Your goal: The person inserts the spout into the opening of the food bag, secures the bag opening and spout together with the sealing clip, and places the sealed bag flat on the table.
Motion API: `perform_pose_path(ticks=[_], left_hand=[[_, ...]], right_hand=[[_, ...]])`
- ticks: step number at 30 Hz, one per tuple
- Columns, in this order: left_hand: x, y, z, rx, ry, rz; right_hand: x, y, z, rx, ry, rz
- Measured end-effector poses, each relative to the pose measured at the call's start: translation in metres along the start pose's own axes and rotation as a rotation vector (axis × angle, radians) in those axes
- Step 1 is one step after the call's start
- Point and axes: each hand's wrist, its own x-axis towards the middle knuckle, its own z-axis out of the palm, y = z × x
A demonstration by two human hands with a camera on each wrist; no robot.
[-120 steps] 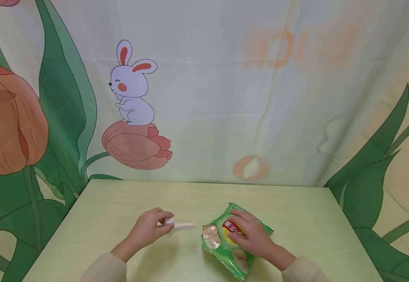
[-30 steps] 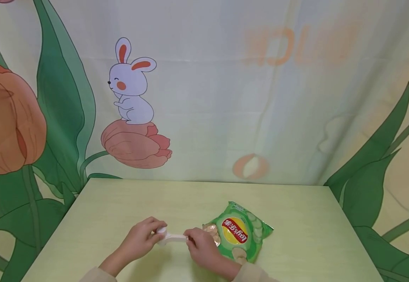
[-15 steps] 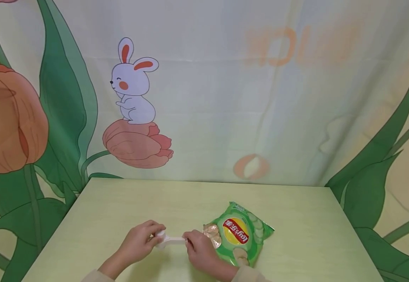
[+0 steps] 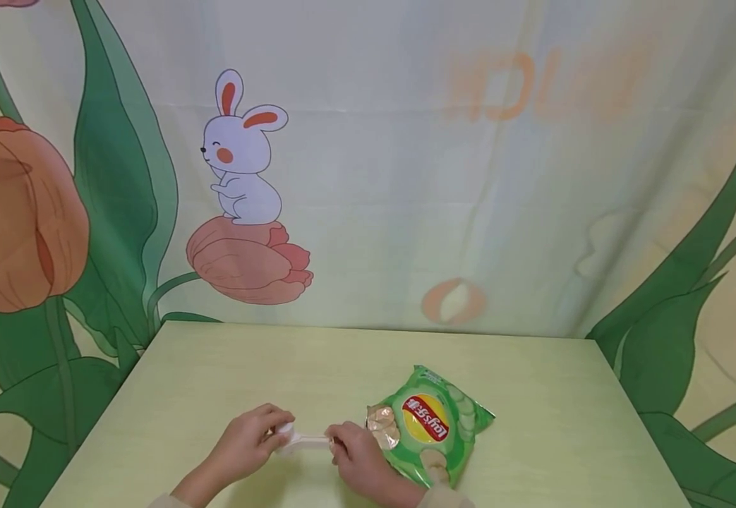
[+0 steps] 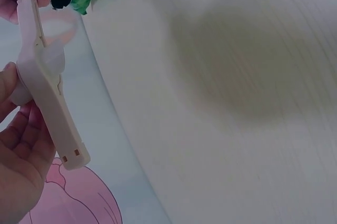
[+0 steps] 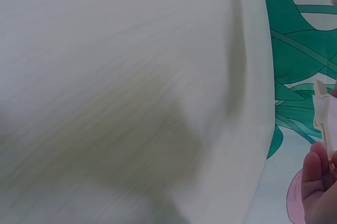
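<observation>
A long white plastic bag clip (image 4: 310,442) with a bend and a round knob in its middle is held above the table between both hands. My left hand (image 4: 243,441) pinches the round part with thumb and fingers. At the clip's other end, my right hand (image 4: 364,458) grips the tip with curled fingers. In the left wrist view the clip (image 5: 50,98) shows a free end with two small slots and a translucent piece along its side. Just beyond the right hand lies a green Lay's chip bag (image 4: 427,416), its lower left partly covered by that hand.
The pale green table (image 4: 266,360) reaches back to a curtain (image 4: 368,176) printed with tulips, leaves and a rabbit. The chip bag rests flat on the table, right of centre.
My right hand has left the chip bag, moved left and taken hold of the clip's end. Lately both hands have drifted slightly lower in the view with the clip.
</observation>
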Motion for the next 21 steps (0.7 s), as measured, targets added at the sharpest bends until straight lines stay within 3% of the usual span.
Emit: perform_pose_path(ticks=[7,21], left_hand=[[-0.007,-0.005,0.005,-0.009,-0.008,0.009],[-0.017,-0.012,0.014,-0.046,-0.032,-0.002]], right_hand=[[-0.006,0.003,0.005,0.123,-0.076,0.109],[-0.014,0.009,0.014,0.127,-0.114,0.198]])
